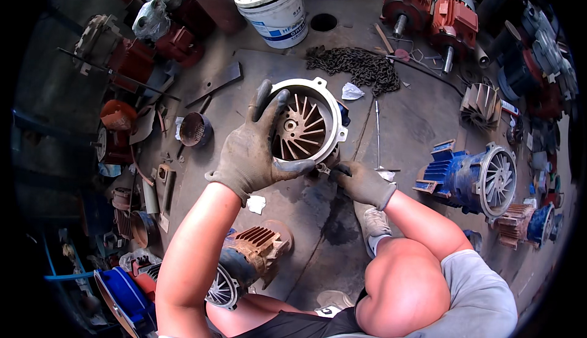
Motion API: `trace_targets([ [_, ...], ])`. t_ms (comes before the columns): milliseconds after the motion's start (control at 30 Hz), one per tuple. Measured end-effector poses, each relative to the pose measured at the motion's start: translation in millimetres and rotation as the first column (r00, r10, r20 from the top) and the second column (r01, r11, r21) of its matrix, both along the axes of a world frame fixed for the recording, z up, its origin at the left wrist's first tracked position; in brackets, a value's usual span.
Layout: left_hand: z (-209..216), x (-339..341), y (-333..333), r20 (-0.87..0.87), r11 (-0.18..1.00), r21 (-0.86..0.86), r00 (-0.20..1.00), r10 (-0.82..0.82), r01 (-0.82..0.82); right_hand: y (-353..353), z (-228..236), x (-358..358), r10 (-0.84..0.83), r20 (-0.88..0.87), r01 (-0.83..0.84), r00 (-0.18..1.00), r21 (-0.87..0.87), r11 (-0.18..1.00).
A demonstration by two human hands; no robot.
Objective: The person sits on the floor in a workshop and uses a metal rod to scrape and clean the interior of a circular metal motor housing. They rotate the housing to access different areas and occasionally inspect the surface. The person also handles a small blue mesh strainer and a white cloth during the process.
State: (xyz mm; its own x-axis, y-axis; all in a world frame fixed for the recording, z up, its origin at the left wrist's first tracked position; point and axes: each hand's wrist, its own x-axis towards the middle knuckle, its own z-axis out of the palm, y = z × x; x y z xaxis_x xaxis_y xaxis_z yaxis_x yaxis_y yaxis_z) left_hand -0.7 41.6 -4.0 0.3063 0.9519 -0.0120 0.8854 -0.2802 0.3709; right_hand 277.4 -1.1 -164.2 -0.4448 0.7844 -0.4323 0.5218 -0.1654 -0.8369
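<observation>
An electric motor stands in front of me, its pale round end ring (338, 115) facing up. Inside the ring sits a fan (301, 125) with a rusty hub and several thin blades. My left hand (247, 148), in a dirty grey work glove, grips the ring's left side, fingers over the upper left rim and thumb along the lower edge. My right hand (361, 182), gloved too, is closed at the ring's lower edge. A small metal end (323, 168) shows at its fingertips; its kind is too hidden to tell.
A grease bucket (272, 14), a chain heap (358, 69) and red motors (454, 23) stand beyond. To the right are a loose fan wheel (481, 106), a T-handled rod (378, 136) and a blue motor (468, 179). Another motor (257, 252) lies by my left forearm.
</observation>
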Motion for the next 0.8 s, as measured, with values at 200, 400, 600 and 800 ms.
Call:
trace_targets([
  [200,-4,48,-43,-0.067,0.944,0.024,0.942,0.329,-0.328,8,22,14,-0.100,0.037,0.103,0.994,-0.086,0.991],
  [400,9,25,-64,-0.127,0.949,-0.120,0.952,0.278,-0.292,27,37,15,-0.058,0.111,0.066,0.992,-0.073,0.995],
  [600,46,-41,-16,-0.453,0.986,-0.033,0.877,-0.162,0.165,20,43,2,-0.044,0.077,0.037,0.996,0.093,0.995],
  [800,19,-62,20,-0.247,0.941,0.033,0.915,-0.319,0.337,20,26,-15,-0.025,0.065,0.010,0.998,0.217,0.976],
])
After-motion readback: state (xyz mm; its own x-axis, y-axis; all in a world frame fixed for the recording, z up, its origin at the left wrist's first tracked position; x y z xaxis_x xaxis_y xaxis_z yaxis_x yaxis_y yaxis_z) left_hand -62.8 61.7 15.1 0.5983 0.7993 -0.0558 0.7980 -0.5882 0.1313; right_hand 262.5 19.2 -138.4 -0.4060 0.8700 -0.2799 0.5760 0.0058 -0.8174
